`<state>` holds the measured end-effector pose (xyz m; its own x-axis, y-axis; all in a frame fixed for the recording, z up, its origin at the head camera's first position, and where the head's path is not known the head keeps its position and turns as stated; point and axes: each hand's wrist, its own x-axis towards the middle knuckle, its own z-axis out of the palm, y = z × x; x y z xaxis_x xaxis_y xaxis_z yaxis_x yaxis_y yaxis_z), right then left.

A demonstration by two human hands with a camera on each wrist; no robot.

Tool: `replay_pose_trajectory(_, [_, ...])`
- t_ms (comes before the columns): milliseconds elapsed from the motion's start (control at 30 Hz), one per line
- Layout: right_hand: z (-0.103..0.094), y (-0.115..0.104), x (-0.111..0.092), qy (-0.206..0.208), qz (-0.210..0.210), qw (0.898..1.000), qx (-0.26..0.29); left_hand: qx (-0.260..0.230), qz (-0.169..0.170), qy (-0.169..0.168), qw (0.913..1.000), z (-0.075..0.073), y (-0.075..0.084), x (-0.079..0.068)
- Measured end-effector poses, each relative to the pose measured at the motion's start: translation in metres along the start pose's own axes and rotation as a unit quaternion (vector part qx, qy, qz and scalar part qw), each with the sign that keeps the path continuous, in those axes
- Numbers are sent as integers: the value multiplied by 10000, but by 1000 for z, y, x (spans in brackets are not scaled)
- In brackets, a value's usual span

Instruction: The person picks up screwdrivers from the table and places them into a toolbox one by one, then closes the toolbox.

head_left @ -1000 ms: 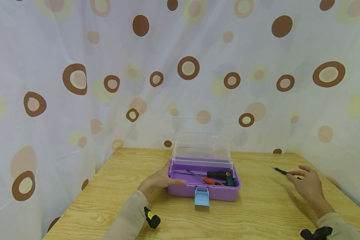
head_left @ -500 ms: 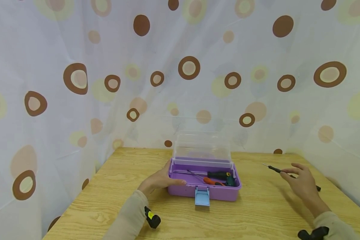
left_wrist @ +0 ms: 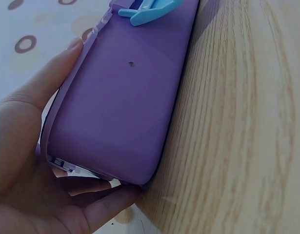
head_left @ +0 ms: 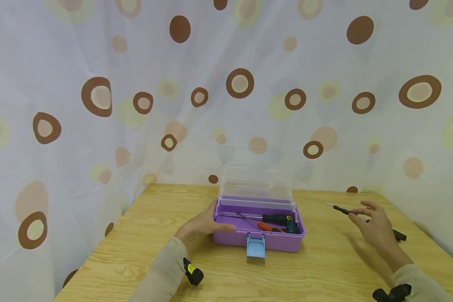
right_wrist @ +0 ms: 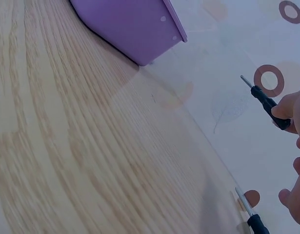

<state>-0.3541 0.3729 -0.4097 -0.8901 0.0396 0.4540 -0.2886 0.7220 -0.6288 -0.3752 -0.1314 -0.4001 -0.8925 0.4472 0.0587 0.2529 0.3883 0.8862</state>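
Observation:
A purple toolbox (head_left: pixel 256 242) stands mid-table with its transparent lid (head_left: pixel 256 182) raised and its light-blue latch (head_left: pixel 256 247) hanging down. My left hand (head_left: pixel 201 225) grips the box's left end, thumb along the front rim and fingers around the end, as the left wrist view shows. Inside lie a black-handled screwdriver (head_left: pixel 275 219) and an orange-handled screwdriver (head_left: pixel 269 227), with a dark green object (head_left: pixel 291 227) at the right. Right of the box, my right hand (head_left: pixel 377 228) pinches a small black screwdriver (right_wrist: pixel 267 105) above the table, tip pointing left.
Another black-handled screwdriver (head_left: pixel 399 235) lies on the wooden table (head_left: pixel 324 272), partly hidden behind the right hand. A dotted curtain (head_left: pixel 226 117) hangs behind and along both sides of the table.
My right hand has moved left toward the toolbox, carrying the small screwdriver. The other screwdriver's handle has come into sight behind it. The left hand stays on the box.

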Motion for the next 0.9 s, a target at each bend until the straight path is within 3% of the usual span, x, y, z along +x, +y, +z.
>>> replay_pose_trajectory(267, [3, -5, 2, -145, -13, 9997, 209, -21, 118, -63, 9999, 2, -2, 3])
replay_pose_trajectory(900, [18, -23, 12, -155, -239, 9992, 285, -25, -63, -17, 10000, 0, 1, 0])
